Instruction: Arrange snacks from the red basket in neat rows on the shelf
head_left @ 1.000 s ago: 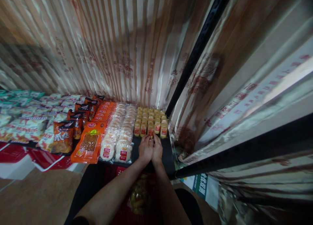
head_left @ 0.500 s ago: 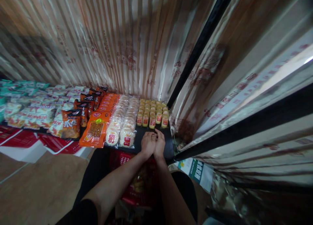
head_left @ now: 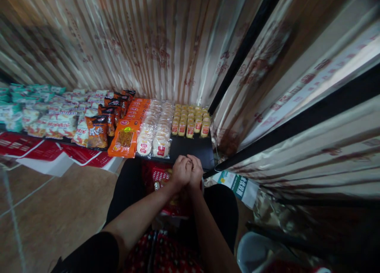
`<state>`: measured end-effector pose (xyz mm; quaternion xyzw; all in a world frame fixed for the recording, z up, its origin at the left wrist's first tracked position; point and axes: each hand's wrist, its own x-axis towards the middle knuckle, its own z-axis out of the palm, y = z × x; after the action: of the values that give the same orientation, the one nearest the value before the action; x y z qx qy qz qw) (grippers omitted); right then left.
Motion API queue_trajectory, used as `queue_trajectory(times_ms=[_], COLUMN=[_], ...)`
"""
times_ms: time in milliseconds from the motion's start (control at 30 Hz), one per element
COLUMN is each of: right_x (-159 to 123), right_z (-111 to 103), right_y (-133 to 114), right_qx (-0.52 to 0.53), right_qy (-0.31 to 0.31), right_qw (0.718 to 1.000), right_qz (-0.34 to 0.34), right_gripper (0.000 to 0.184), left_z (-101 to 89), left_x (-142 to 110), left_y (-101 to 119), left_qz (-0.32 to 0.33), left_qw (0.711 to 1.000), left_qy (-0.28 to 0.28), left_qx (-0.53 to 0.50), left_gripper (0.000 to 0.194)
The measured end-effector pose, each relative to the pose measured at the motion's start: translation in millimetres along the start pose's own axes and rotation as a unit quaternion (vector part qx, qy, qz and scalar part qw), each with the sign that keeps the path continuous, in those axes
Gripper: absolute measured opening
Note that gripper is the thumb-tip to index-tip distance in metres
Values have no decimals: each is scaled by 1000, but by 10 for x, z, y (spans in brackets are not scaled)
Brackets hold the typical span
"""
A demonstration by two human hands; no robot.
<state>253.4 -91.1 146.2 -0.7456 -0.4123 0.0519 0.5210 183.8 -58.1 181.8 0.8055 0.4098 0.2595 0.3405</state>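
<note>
My left hand (head_left: 181, 173) and my right hand (head_left: 196, 171) are side by side, touching, over the front edge of a black shelf (head_left: 190, 146). Fingers on both are curled inward, and whatever may be between them is hidden. Beyond them, small yellow wrapped cakes (head_left: 190, 124) stand in several short rows at the shelf's right end. Left of these lie two rows of round white crackers (head_left: 161, 143) in clear wrappers. Below my hands, a red basket (head_left: 160, 173) with packets inside sits between my knees, partly covered by my forearms.
Farther left are orange stick-snack bags (head_left: 124, 140), black-and-orange bags (head_left: 97, 132), white bags (head_left: 61, 124) and teal bags (head_left: 13, 116). A striped curtain (head_left: 154, 47) hangs behind. Black poles (head_left: 246, 51) rise at the right. A pale tub (head_left: 257, 251) stands at lower right.
Both hands have drawn back from the yellow cakes toward the shelf's front edge, staying together. The view has tilted downward, showing more of the basket and the tub.
</note>
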Motion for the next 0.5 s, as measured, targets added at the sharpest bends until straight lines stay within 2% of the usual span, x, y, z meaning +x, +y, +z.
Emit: queue_trajectory(times_ms=[67,200,300,400,500], right_x=[-150,-458,-666,-827,-921], right_z=[-11,8,83,202,315], right_y=[64,254,399,511,591], right_qx=[-10,-33,-63,-95,-104], right_qy=[4,-31,-84,-165,-188], right_qw=[1000,999,994,977,970], right_qz=[-21,-19,32,97,117], right_gripper=[33,32,29,29,30], left_z=[4,71,163,254,319], left_x=[-142,-404,-533,-588,-598], left_y=[-50,-188,-328,-509,-717], left_qz=[23,0,-77,-167,-234], left_qw=[1000,1000,993,973,951], left_qy=[-1,-27,-82,-153,-200], left_qx=[-1,15,42,43,21], left_gripper=[30,31,32,32,33])
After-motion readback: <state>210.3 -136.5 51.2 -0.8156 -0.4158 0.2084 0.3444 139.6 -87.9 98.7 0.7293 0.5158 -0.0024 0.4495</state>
